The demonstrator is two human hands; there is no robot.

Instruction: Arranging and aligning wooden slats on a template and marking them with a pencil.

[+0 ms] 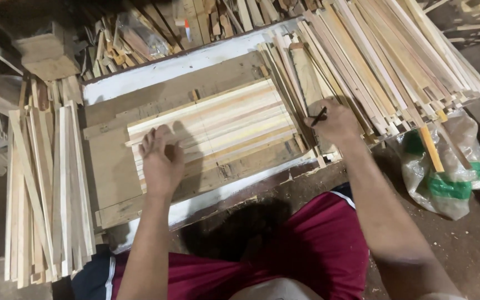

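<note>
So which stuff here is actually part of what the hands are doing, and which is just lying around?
In use:
left hand pressing on the row of wood strips
right hand holding a dark pencil
wooden jig board under the strips

Lying about:
strip pile at right
strip bundle at left
plastic bag
wood block

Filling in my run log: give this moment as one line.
left hand: flat on wood slats | right hand: holds dark pencil | slats in frame jig
</note>
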